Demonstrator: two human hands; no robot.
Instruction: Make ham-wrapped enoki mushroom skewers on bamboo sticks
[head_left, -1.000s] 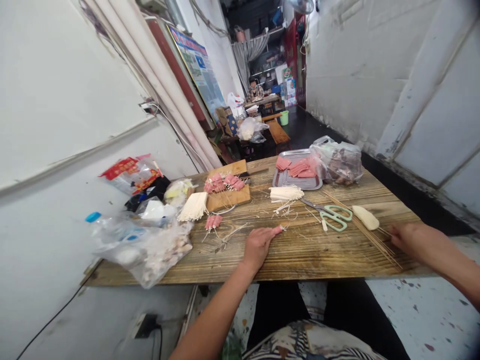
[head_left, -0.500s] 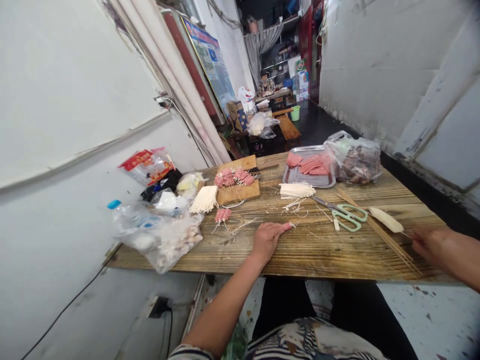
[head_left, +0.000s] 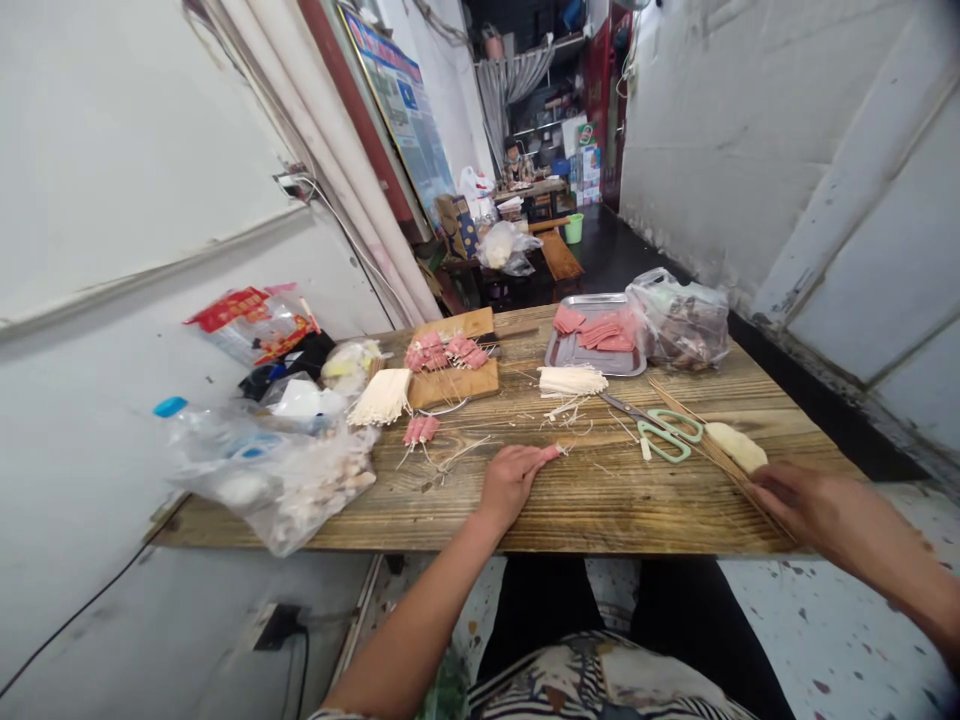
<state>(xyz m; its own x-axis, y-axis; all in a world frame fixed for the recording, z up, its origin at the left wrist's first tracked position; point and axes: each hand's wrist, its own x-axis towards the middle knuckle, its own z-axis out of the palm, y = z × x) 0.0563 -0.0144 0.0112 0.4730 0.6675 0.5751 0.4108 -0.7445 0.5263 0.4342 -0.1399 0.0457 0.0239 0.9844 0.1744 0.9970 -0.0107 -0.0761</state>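
Observation:
My left hand (head_left: 511,478) rests on the wooden table (head_left: 600,500), fingers together over a small pink roll of meat at its fingertips. My right hand (head_left: 795,500) lies at the table's right edge on a bundle of thin bamboo skewers (head_left: 712,455), fingers curled; what it grips is unclear. A pale oblong piece (head_left: 736,446) lies just beyond it. Green-handled scissors (head_left: 667,432) sit between the hands. A bunch of enoki mushrooms (head_left: 571,381) lies behind them.
A metal tray (head_left: 577,352) with pink meat slices and a plastic bag (head_left: 679,322) stand at the back right. A cutting board (head_left: 454,382) carries finished skewers. Clear bags (head_left: 277,475) and a bottle crowd the left. A person sits far down the corridor.
My right hand has moved in from the right onto the skewer bundle near the pale piece. My left hand has stayed in place. The camera view has shifted slightly.

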